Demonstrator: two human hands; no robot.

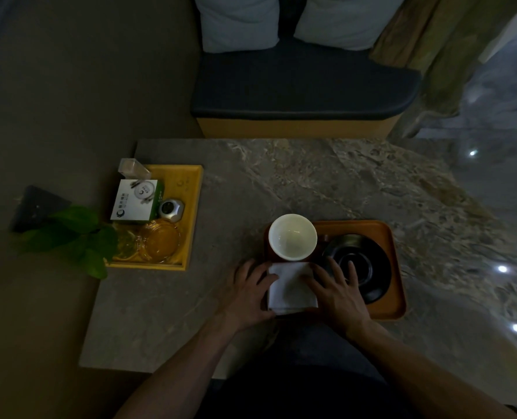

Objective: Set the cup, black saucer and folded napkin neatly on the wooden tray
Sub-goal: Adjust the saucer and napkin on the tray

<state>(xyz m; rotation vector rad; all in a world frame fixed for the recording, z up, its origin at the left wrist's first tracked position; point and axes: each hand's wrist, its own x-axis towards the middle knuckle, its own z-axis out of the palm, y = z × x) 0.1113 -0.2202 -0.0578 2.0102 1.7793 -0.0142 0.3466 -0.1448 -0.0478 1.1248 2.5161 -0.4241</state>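
Observation:
A brown wooden tray (394, 252) lies on the marble table. On its left rear stands a white cup (292, 237), upright and empty. A black saucer (372, 267) fills the tray's right half. A white folded napkin (290, 290) lies flat at the tray's front left, just in front of the cup. My left hand (248, 293) rests with spread fingers on the napkin's left edge. My right hand (339, 293) presses flat on the napkin's right edge, its fingers reaching over the saucer's rim. Neither hand grips anything.
A yellow tray (195, 207) at the table's left holds a white and green box (136, 201), a small silver object (171, 209), glass ashtrays (160, 241) and a clear case. A green plant (73, 237) leans beside it. A dark cushioned bench (302, 86) stands behind the table.

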